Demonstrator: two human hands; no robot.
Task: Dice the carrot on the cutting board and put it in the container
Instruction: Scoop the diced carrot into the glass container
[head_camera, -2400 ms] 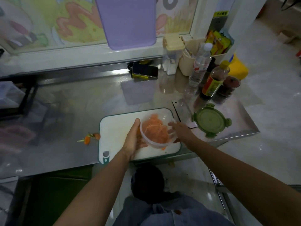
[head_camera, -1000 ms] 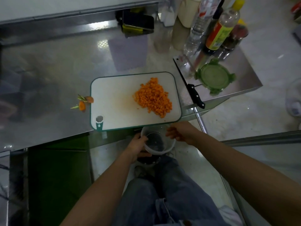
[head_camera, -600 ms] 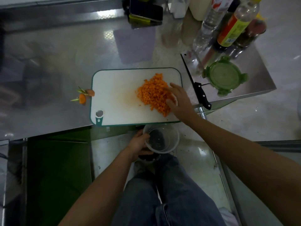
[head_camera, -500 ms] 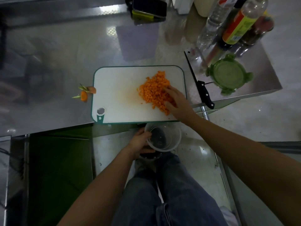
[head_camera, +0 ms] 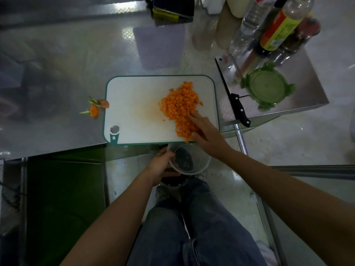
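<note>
Seemingly empty container (head_camera: pixel 201 164) gripped by left hand (head_camera: pixel 160 165), right hand (head_camera: pixel 208 132) on diced carrot (head_camera: pixel 179 105)

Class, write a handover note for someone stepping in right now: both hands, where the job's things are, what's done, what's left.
Left hand grips the clear container just below the counter edge, at the cutting board's near side.
Right hand lies flat on the diced carrot, near right of the board.
Done: dicing; knife lies right of the board.
Left: sweep the carrot into the container, which looks empty.
</note>
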